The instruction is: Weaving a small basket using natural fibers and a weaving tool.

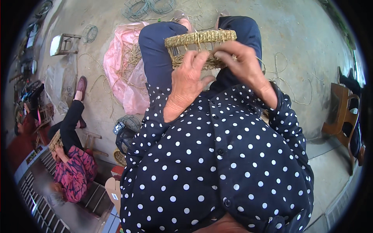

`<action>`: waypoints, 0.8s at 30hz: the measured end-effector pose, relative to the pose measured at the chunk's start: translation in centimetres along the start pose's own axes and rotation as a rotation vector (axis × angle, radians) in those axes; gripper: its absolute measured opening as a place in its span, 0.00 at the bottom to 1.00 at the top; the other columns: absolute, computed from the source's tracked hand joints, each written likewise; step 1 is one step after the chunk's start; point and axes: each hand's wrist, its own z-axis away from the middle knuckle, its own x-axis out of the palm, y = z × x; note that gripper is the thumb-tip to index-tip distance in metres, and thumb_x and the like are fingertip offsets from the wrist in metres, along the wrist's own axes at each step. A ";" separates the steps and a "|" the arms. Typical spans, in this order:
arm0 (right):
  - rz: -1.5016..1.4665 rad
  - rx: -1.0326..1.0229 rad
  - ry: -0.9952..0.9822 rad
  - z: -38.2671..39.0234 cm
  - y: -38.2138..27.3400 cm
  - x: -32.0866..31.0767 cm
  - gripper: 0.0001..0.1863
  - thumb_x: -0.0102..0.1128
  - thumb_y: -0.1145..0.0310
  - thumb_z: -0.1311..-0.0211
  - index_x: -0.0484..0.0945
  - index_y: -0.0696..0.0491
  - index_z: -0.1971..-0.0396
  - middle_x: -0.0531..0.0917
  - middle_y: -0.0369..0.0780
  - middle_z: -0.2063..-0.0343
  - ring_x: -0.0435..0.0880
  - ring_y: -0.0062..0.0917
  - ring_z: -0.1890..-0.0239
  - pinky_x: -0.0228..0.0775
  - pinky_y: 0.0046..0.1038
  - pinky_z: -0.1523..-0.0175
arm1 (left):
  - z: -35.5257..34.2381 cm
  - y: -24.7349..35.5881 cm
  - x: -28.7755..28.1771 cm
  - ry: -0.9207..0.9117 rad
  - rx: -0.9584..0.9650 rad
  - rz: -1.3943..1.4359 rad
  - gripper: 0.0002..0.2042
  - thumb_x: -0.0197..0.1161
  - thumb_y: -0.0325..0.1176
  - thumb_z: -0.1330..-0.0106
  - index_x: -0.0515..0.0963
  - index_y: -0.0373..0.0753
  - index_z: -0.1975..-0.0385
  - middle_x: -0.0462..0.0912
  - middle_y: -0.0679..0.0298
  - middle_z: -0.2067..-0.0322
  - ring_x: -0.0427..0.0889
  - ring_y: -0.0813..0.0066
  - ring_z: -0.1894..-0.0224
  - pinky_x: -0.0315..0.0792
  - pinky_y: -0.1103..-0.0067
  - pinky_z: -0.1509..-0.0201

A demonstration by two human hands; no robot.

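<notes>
From my remote station, I record the left hand (187, 79) half open, its fingertips against the near side of the part-woven basket (200, 37), thumb spread clear. The right hand (245, 64) is curled at the basket's right portion; I cannot tell whether anything is pinched. The basket sits between the knees (248, 33), uprights exposed beneath its wrapped rim. I judge even tension and steady left-hand support advisable. Beyond, loose straw (133, 56) lies on pink plastic sheeting (134, 95); round wire frames (136, 15) lie farther.
</notes>
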 end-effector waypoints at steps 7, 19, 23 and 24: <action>0.348 -0.061 0.237 2.4 3.4 -3.2 0.11 0.57 0.70 0.39 0.77 0.57 0.57 0.81 0.45 0.61 0.81 0.39 0.59 0.72 0.32 0.53 | 0.1 0.0 0.7 0.125 -0.078 -0.052 0.23 0.71 0.21 0.57 0.77 0.38 0.57 0.75 0.59 0.59 0.79 0.63 0.63 0.74 0.73 0.61; 0.083 0.188 0.129 4.7 7.6 -7.4 0.10 0.58 0.66 0.37 0.81 0.57 0.72 0.78 0.36 0.83 0.73 0.14 0.78 0.67 0.23 0.71 | 1.4 -5.3 -1.7 0.100 -0.232 0.254 0.19 0.67 0.18 0.53 0.78 0.36 0.58 0.73 0.69 0.64 0.61 0.86 0.80 0.61 0.86 0.75; 0.476 0.628 0.472 13.2 14.2 -18.4 0.19 0.53 0.56 0.35 0.80 0.59 0.72 0.76 0.35 0.81 0.71 0.18 0.74 0.65 0.25 0.65 | 1.6 -5.9 -1.9 0.163 -0.271 0.253 0.17 0.68 0.19 0.52 0.79 0.35 0.60 0.73 0.68 0.64 0.62 0.86 0.79 0.61 0.86 0.75; 0.533 0.520 0.482 15.3 14.5 -19.7 0.19 0.54 0.56 0.34 0.79 0.58 0.74 0.71 0.31 0.84 0.67 0.14 0.77 0.59 0.22 0.71 | 1.1 -5.8 -1.8 0.144 -0.233 0.232 0.17 0.68 0.19 0.52 0.79 0.35 0.59 0.73 0.68 0.63 0.63 0.86 0.78 0.62 0.86 0.75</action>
